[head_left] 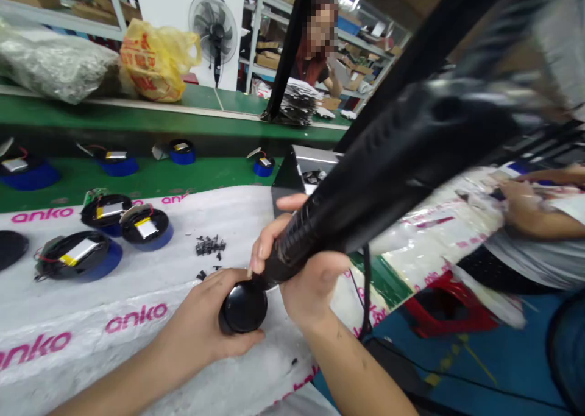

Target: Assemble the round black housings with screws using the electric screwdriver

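Note:
My left hand (pixel 201 318) grips a round black part (pixel 243 309) just above the white sheet (pixel 137 306). My right hand (pixel 301 270) is wrapped round the ribbed lower end of a long black power tool (pixel 388 166), whose tip meets the round part. The tool's body rises to the upper right and is blurred. A black cord (pixel 365 288) hangs down from it past the table edge.
Several open round units with batteries (pixel 77 254) lie at left on the white sheet printed "anko". A small pile of black bits (pixel 210 244) sits ahead. A green belt (pixel 150 175) carries more units. A co-worker's arm (pixel 539 212) rests at right; another person stands behind.

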A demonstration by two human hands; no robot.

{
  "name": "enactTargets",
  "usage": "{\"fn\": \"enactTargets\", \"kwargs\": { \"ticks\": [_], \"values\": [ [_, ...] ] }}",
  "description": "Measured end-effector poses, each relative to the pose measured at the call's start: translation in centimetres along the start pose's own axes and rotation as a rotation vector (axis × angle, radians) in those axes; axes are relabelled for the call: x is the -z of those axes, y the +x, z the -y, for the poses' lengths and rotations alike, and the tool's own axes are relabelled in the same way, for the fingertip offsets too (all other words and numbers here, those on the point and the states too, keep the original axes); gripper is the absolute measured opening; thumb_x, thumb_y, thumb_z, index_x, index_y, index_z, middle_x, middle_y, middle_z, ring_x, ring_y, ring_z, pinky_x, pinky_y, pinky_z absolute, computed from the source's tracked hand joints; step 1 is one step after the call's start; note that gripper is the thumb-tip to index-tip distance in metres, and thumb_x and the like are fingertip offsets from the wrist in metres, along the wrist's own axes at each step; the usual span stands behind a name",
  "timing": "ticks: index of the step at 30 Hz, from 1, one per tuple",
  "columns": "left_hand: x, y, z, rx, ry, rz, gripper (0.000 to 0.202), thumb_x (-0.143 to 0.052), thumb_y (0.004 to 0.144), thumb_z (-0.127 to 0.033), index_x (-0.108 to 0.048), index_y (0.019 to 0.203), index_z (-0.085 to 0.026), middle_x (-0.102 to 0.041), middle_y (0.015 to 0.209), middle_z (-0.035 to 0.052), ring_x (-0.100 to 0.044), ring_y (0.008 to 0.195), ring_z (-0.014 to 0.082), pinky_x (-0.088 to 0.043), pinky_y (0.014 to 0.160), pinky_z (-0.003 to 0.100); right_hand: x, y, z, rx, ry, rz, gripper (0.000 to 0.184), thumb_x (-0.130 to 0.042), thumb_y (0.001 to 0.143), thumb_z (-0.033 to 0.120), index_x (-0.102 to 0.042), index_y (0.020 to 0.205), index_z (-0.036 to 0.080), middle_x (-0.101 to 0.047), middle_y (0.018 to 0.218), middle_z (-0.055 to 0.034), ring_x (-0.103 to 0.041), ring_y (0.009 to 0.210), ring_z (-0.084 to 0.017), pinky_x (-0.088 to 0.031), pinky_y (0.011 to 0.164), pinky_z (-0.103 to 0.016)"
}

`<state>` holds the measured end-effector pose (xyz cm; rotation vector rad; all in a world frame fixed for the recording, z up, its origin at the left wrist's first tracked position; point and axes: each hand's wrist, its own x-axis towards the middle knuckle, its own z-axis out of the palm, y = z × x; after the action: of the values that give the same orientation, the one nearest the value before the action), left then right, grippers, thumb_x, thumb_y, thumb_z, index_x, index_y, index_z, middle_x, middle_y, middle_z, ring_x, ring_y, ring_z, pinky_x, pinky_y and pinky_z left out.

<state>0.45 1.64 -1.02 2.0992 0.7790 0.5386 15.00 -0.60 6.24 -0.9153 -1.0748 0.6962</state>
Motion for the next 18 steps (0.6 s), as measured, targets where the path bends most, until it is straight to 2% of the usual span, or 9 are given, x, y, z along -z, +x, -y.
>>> {"fn": "enactTargets", "kwargs": {
  "ticks": [2, 3, 5, 6, 8, 10, 13, 15, 18],
  "values": [
    [-0.2, -0.5, 0.3, -0.038, 0.073, -0.052, 0.050, -0.078, 0.070, -0.027, -0.052, 0.113, -0.027, -0.067, 0.108, 0.0022, -0.067, 0.098, 0.0261, -0.055, 0.086, 0.039, 1.1, 1.1, 1.4, 0.041, 0.141, -0.056, 0.054, -0.050, 0.083, 0.076, -0.050, 0.108, 0.029, -0.053, 0.060, 0.0076, -0.047, 0.038, -0.013, -0.044, 0.035, -0.026],
    [-0.2, -0.7, 0.4, -0.057, 0.106, -0.072, 0.052, -0.078, 0.072, -0.029, -0.049, 0.115, -0.027, -0.066, 0.113, 0.0035, -0.066, 0.104, 0.0273, -0.055, 0.088, 0.040, 2.0, 1.7, 2.3, 0.113, 0.145, -0.122, 0.050, -0.052, 0.084, 0.073, -0.052, 0.105, 0.027, -0.053, 0.058, 0.0072, -0.046, 0.037, -0.013, -0.042, 0.033, -0.025],
    [0.1, -1.2, 0.6, -0.089, 0.159, -0.055, 0.061, -0.074, 0.077, -0.032, -0.042, 0.129, -0.031, -0.060, 0.130, 0.0064, -0.061, 0.119, 0.0293, -0.054, 0.096, 0.042, 4.0, 3.0, 3.6, 0.332, 0.009, -0.310, 0.043, -0.054, 0.087, 0.066, -0.056, 0.099, 0.025, -0.054, 0.055, 0.0063, -0.047, 0.037, -0.014, -0.042, 0.034, -0.025],
    [0.3, -1.5, 0.6, -0.105, 0.179, -0.012, 0.065, -0.071, 0.081, -0.033, -0.037, 0.136, -0.033, -0.055, 0.139, 0.0066, -0.056, 0.126, 0.0295, -0.053, 0.100, 0.043, 5.0, 3.5, 3.9, 0.434, -0.088, -0.385, 0.041, -0.055, 0.088, 0.065, -0.058, 0.098, 0.025, -0.054, 0.056, 0.0058, -0.048, 0.038, -0.014, -0.042, 0.035, -0.025],
    [0.8, -1.7, 0.7, -0.129, 0.193, 0.084, 0.069, -0.063, 0.087, -0.030, -0.027, 0.146, -0.038, -0.046, 0.150, 0.0042, -0.049, 0.135, 0.0281, -0.050, 0.106, 0.043, 6.9, 4.5, 3.8, 0.519, -0.212, -0.443, 0.040, -0.056, 0.088, 0.064, -0.058, 0.100, 0.026, -0.054, 0.058, 0.0055, -0.050, 0.041, -0.014, -0.041, 0.038, -0.025],
    [1.0, -1.7, 0.8, -0.130, 0.173, 0.105, 0.068, -0.058, 0.089, -0.026, -0.026, 0.147, -0.041, -0.047, 0.149, 0.0017, -0.051, 0.134, 0.0262, -0.050, 0.107, 0.042, 8.3, 5.0, 3.0, 0.472, -0.220, -0.406, 0.042, -0.056, 0.087, 0.067, -0.057, 0.102, 0.028, -0.054, 0.057, 0.0060, -0.049, 0.040, -0.014, -0.042, 0.038, -0.025],
    [0.8, -1.3, 1.0, -0.109, 0.138, 0.007, 0.066, -0.064, 0.085, -0.026, -0.033, 0.141, -0.041, -0.055, 0.140, 0.0008, -0.057, 0.126, 0.0253, -0.051, 0.104, 0.040, 9.1, 4.6, 2.1, 0.355, -0.181, -0.351, 0.043, -0.056, 0.086, 0.067, -0.057, 0.101, 0.027, -0.054, 0.055, 0.0061, -0.049, 0.037, -0.014, -0.042, 0.036, -0.026],
    [0.5, -0.9, 0.9, -0.107, 0.123, -0.044, 0.066, -0.069, 0.082, -0.026, -0.037, 0.137, -0.040, -0.056, 0.135, 0.0013, -0.059, 0.123, 0.0251, -0.052, 0.102, 0.039, 8.5, 3.6, 2.4, 0.251, -0.142, -0.322, 0.049, -0.061, 0.081, 0.070, -0.056, 0.100, 0.026, -0.055, 0.053, 0.0059, -0.048, 0.035, -0.015, -0.040, 0.033, -0.026],
    [0.3, -0.4, 0.4, -0.118, 0.073, -0.033, 0.064, -0.073, 0.080, -0.024, -0.042, 0.133, -0.037, -0.056, 0.131, 0.0021, -0.059, 0.121, 0.0235, -0.051, 0.101, 0.037, 5.8, 1.8, 3.9, 0.119, -0.058, -0.277, 0.061, -0.061, 0.072, 0.080, -0.054, 0.098, 0.025, -0.056, 0.049, 0.0062, -0.046, 0.031, -0.015, -0.038, 0.029, -0.027]
  ]
}}
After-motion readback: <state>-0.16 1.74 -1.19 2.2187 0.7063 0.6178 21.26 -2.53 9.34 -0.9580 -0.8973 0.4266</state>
